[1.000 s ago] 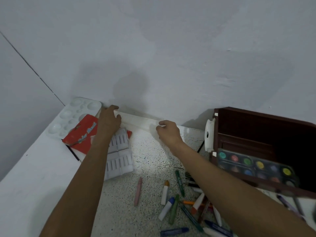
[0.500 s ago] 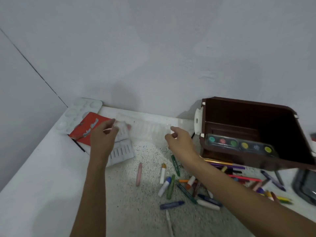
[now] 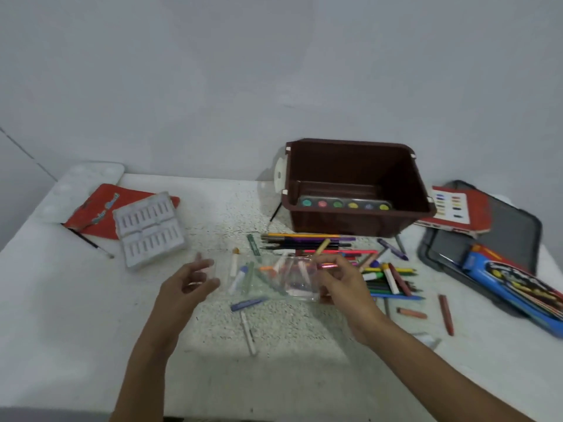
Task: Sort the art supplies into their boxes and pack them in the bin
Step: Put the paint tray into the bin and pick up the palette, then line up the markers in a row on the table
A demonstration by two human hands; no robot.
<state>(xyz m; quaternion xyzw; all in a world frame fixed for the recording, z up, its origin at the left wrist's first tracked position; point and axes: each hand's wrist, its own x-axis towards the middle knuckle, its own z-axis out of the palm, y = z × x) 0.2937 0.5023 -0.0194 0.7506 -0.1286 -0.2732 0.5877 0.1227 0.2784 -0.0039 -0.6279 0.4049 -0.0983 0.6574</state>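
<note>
As a person sorts art supplies on a speckled white surface (image 3: 61,300), both hands hold a clear plastic tray (image 3: 274,281) low over the scattered crayons (image 3: 387,275), just in front of the brown bin (image 3: 350,226). The right hand (image 3: 341,284) pinches the tray's right edge. The left hand (image 3: 189,284), blurred by motion, curves its fingers at the left edge and appears to grip it. A watercolour palette (image 3: 344,204) already lies inside the bin, while the crayons and coloured pencils (image 3: 307,242) are loose on the surface.

The step in hand looks to be readying this tray for the crayons. It would go best if the tray were set flat on a bare patch beside the pile, not on top of it, so one hand is free to pick up sticks and lay them side by side. Thin plastic of this kind probably flexes, so a grip at both ends seems wise until it is down.

A second earlier, both hands were at the wall, at the back edge of the surface. Half a second ago they held the tray there, and it has since come forward to the crayons. The white moulded insert (image 3: 149,228) and the red packet (image 3: 91,208) lie where they did.
</note>
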